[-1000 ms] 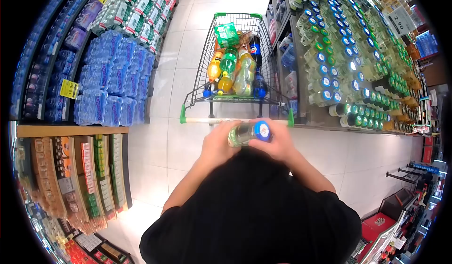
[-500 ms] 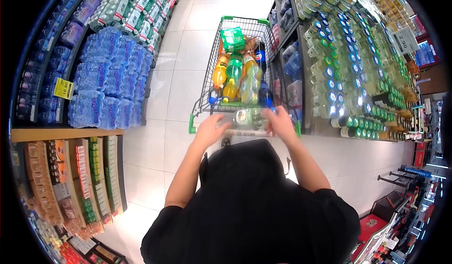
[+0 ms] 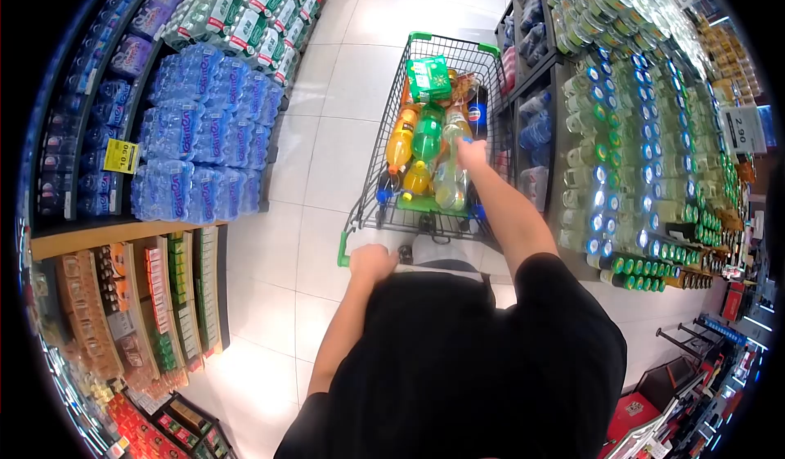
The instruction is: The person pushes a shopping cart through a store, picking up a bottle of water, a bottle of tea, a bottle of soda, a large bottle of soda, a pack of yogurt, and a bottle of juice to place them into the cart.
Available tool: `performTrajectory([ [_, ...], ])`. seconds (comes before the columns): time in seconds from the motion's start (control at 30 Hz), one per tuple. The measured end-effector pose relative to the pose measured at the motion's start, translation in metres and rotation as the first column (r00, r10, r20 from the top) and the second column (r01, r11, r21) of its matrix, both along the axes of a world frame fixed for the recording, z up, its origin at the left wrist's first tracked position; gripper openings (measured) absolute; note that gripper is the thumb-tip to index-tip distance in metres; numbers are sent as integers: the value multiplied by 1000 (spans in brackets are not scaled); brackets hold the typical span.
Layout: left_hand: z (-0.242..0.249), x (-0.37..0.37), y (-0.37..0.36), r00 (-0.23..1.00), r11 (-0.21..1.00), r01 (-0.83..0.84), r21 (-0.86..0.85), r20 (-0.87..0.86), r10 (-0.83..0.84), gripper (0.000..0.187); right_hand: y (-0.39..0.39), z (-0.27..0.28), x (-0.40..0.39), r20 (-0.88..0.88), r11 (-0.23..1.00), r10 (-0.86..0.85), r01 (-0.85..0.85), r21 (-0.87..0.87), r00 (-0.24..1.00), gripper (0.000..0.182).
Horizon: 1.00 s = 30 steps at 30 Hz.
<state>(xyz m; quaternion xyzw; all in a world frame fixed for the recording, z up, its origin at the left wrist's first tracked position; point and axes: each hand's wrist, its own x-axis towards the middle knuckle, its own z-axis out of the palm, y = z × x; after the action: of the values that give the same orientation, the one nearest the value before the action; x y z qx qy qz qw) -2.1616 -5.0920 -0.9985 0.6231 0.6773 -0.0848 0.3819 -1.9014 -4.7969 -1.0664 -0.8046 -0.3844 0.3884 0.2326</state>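
My right hand (image 3: 472,155) reaches into the shopping cart (image 3: 378,144), its fingers closed at the blue-capped top of a clear plastic bottle (image 3: 450,187). Part of that bottle is hidden by the hand and the bottles around it. My left hand (image 3: 374,261) is wrapped round the cart's handle, near the green corner piece (image 3: 343,249). Beside the clear bottle lie a green bottle (image 3: 428,134), an orange drink bottle (image 3: 401,138) and a yellow one (image 3: 417,179). A dark Pepsi bottle (image 3: 477,113) lies along the right side. A green pack (image 3: 429,78) sits at the far end.
Shrink-wrapped blue water packs (image 3: 200,144) are stacked on the left, beyond a low shelf (image 3: 123,246) of small goods. Rows of clear bottles (image 3: 609,156) stand on the right, close to a dark rack (image 3: 536,74). Pale floor tiles (image 3: 327,164) run along the aisle.
The clear bottle has gone from between both hands above the handle into the cart with my right hand. My left hand has let go of it and come down onto the handle.
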Motion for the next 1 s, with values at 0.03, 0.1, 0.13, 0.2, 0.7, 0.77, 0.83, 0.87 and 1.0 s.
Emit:
performTrajectory([
  [0.03, 1, 0, 3, 1000, 1000, 11, -16, 1, -11, 53, 5, -6, -3, -2, 1000, 5, -5, -5, 1000, 84],
  [0.1, 1, 2, 10, 1000, 999, 11, -49, -14, -12, 53, 1, -22, -5, 425, 951, 277, -310, 9, 862, 93],
  [0.13, 1, 3, 12, 1000, 999, 2, -52, -25, -3, 52, -2, -14, -11, 344, 948, 313, -310, -68, 885, 97],
  [0.2, 5, 6, 14, 999, 997, -9, -76, -37, 6, 52, -10, -12, -18, 321, 936, 352, -334, -111, 879, 96],
  [0.7, 13, -3, 118, 994, 992, -44, -116, -109, 31, 56, -204, 114, 83, 372, 771, 498, -596, 222, 783, 38],
  [0.77, 11, -7, 129, 987, 992, -108, -63, -122, 100, 54, -225, 126, 94, 668, 584, 342, -707, 400, 661, 25],
  [0.83, 6, -14, 141, 986, 993, -91, -76, -150, 79, 54, -234, 98, 97, 734, 574, 300, -730, 371, 610, 16],
  [0.87, 4, -14, 147, 981, 991, -100, -89, -175, 83, 54, -235, 83, 103, 794, 549, 272, -766, 335, 543, 9],
  [1.0, 14, -15, 169, 977, 992, -67, -102, -210, 44, 55, -221, 83, 89, 818, 667, 343, -733, 133, 461, 26],
])
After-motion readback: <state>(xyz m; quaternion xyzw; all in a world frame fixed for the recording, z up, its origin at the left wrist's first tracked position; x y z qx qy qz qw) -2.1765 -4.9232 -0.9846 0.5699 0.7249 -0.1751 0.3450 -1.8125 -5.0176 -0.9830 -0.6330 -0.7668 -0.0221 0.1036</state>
